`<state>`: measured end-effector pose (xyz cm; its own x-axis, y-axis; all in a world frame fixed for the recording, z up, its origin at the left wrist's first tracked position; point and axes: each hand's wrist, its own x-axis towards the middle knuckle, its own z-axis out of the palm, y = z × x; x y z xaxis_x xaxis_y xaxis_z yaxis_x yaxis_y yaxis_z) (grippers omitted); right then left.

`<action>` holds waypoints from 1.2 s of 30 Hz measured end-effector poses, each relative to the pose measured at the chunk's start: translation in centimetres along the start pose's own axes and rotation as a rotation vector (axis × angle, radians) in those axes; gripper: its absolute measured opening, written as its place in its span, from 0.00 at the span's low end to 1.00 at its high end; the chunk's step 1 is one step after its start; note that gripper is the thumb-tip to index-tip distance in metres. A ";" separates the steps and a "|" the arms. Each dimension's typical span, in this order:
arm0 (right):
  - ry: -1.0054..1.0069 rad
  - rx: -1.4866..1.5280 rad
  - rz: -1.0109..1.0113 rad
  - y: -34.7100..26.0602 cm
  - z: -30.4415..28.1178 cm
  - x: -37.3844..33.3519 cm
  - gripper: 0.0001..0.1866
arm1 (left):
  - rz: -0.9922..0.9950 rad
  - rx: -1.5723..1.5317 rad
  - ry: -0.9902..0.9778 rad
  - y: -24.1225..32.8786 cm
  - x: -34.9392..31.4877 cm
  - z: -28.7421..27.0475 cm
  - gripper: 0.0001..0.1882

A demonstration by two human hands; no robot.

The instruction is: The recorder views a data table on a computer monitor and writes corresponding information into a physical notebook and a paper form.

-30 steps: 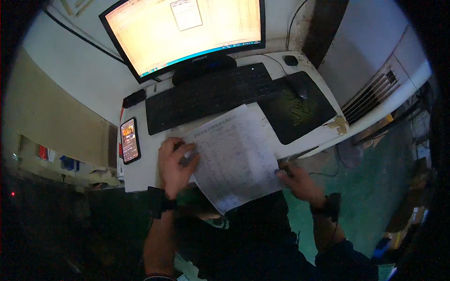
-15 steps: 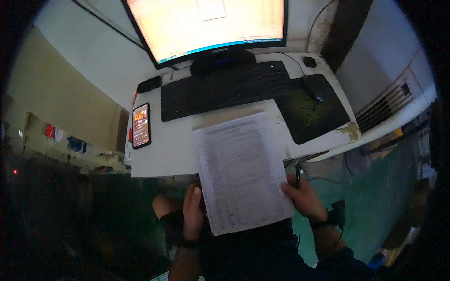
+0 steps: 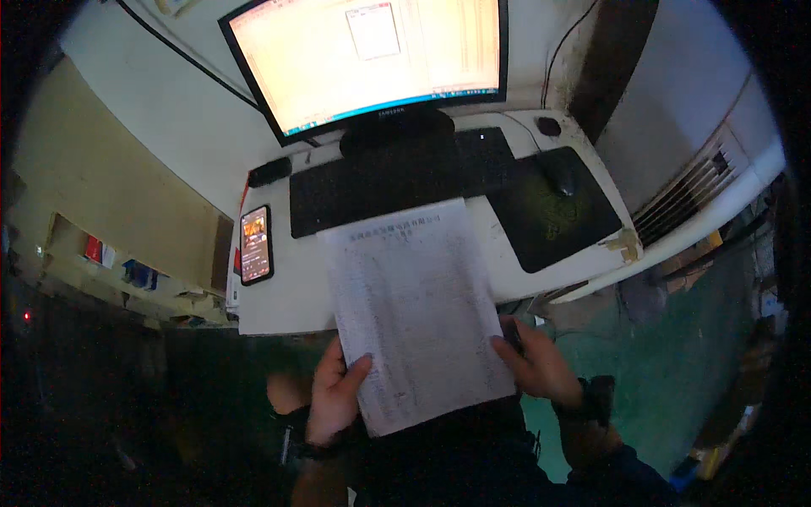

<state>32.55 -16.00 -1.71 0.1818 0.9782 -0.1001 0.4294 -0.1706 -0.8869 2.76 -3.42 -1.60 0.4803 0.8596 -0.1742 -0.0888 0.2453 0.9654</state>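
Note:
A printed sheet of paper (image 3: 418, 313), or a thin stack of them, is held tilted over my lap, its far end overlapping the white desk (image 3: 287, 313). My left hand (image 3: 336, 393) grips its lower left edge, thumb on top and fingers underneath. At the right edge, my right hand (image 3: 541, 363) pinches the paper the same way. Something small and dark by the right fingers is too dim to make out. Beyond the paper's far edge lies a black keyboard (image 3: 380, 190).
A lit monitor (image 3: 304, 63) stands at the desk's back. A phone (image 3: 256, 245) with its screen on lies at the left. To the right, a black mouse (image 3: 559, 176) rests on a dark mouse pad (image 3: 541, 241). A slatted vent (image 3: 684, 203) is farther right.
The paper has shifted a little left, now overlapping the keyboard's near edge in view. My left thumb has come over onto its front. The view has tilted up slightly.

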 end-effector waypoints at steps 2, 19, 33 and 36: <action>0.026 0.077 -0.045 -0.2 0.3 1.7 0.21 | 0.022 0.123 0.070 1.2 1.1 -0.3 0.28; 0.426 -0.515 -0.123 -1.2 -3.6 15.3 0.18 | 0.058 0.185 0.145 0.9 8.1 -3.5 0.20; 0.556 -0.501 -0.318 8.4 -16.5 19.3 0.35 | 0.289 0.405 0.365 1.8 17.0 -5.6 0.24; 0.499 -0.429 -0.278 8.4 -16.7 18.9 0.34 | 0.430 0.441 0.336 -0.2 18.6 -7.1 0.16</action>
<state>54.41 -0.94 -3.52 0.3543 0.8390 0.4131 0.8102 -0.0548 -0.5836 5.55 15.72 -6.39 0.1800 0.9491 0.2585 0.1862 -0.2909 0.9385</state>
